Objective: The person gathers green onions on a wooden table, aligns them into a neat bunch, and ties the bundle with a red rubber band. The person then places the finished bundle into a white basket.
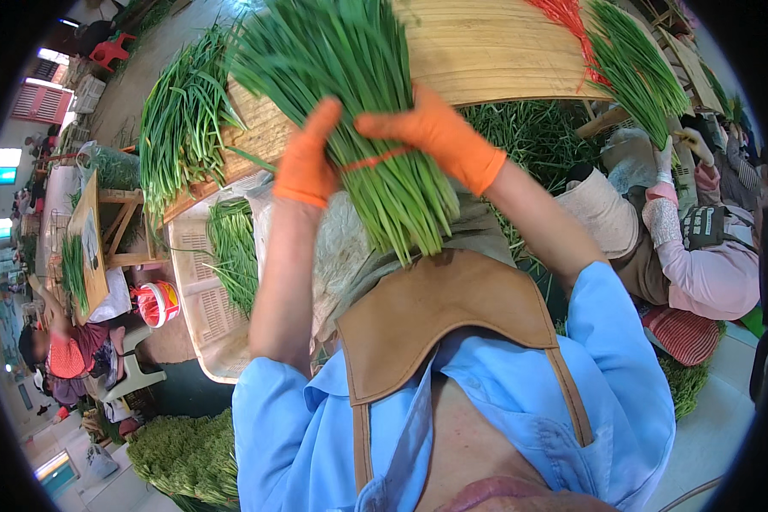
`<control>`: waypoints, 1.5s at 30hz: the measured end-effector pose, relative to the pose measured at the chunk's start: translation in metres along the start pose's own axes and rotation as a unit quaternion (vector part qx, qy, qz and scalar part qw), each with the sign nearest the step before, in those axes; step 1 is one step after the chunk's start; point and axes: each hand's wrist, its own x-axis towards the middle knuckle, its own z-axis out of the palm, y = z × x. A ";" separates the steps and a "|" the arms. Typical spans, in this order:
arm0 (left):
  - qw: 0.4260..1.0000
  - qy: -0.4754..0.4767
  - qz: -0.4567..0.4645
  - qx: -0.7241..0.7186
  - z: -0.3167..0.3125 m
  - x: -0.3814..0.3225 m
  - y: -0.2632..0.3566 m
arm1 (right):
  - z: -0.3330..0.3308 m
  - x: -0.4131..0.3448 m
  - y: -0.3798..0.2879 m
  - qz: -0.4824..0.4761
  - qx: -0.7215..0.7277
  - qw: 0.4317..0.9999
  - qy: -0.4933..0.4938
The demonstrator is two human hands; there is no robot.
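Note:
A thick bundle of long green leafy stalks, perhaps garlic chives (358, 109), is held above my lap, with a red tie (377, 158) around its lower part. My left hand (307, 153), in an orange glove, grips one side of the bundle. On the other side my right hand (432, 137), gloved the same way, presses its thumb across the stalks. The cut pale ends point down toward my brown apron (448, 307). Behind the bundle lies a wooden table (486, 45).
Loose stalks (189, 121) hang over the table's left end. Red ties (566, 29) and more stalks (640, 64) lie at the right. A white plastic crate (198, 294) with greens stands at my left. A co-worker (704, 256) sits at the right, another person (70, 352) far left.

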 end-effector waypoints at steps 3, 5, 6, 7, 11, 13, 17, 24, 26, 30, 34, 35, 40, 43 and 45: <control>0.960 -0.024 0.270 0.076 0.009 0.012 0.095 | 0.028 0.026 -0.064 -0.123 -0.113 0.986 -0.019; 0.936 -0.068 0.344 -0.025 0.013 0.026 0.166 | 0.046 0.047 -0.102 -0.308 -0.151 0.937 -0.061; 0.914 -0.113 0.388 0.018 0.013 0.030 0.175 | 0.049 0.056 -0.117 -0.358 -0.175 0.914 -0.069; 0.885 -0.159 0.433 0.056 0.010 0.035 0.185 | 0.050 0.067 -0.132 -0.408 -0.195 0.889 -0.074; 0.643 -0.108 0.546 0.525 -0.007 0.049 0.190 | 0.022 0.101 -0.108 -0.423 -0.267 0.863 -0.072; 0.713 -0.110 0.457 0.520 -0.019 0.076 0.150 | 0.003 0.115 -0.076 -0.346 -0.292 0.889 -0.068; 0.899 -0.164 0.347 0.212 -0.049 0.126 0.116 | -0.018 0.122 -0.049 -0.307 -0.300 0.900 -0.070; 0.893 -0.147 0.324 0.276 -0.041 0.110 0.147 | -0.002 0.129 -0.085 -0.239 -0.261 0.930 -0.100; 0.795 -0.137 0.457 0.375 -0.025 0.100 0.135 | 0.000 0.128 -0.071 -0.282 -0.261 0.919 -0.086; 0.912 -0.102 0.323 0.233 -0.011 0.087 0.129 | -0.011 0.137 -0.054 -0.291 -0.308 0.905 -0.035; 0.899 -0.066 0.373 0.220 -0.017 0.086 0.135 | -0.015 0.144 -0.054 -0.219 -0.277 0.934 -0.055; 0.935 -0.072 0.315 0.147 -0.017 0.089 0.130 | -0.014 0.143 -0.054 -0.178 -0.269 0.945 -0.052; 0.920 -0.091 0.287 0.250 -0.029 0.092 0.125 | -0.007 0.131 -0.053 -0.234 -0.258 0.934 -0.082; 0.928 -0.099 0.314 0.173 -0.021 0.096 0.134 | -0.007 0.127 -0.061 -0.240 -0.224 0.943 -0.050; 0.932 -0.132 0.288 0.179 -0.012 0.100 0.155 | -0.010 0.127 -0.071 -0.231 -0.222 0.945 -0.062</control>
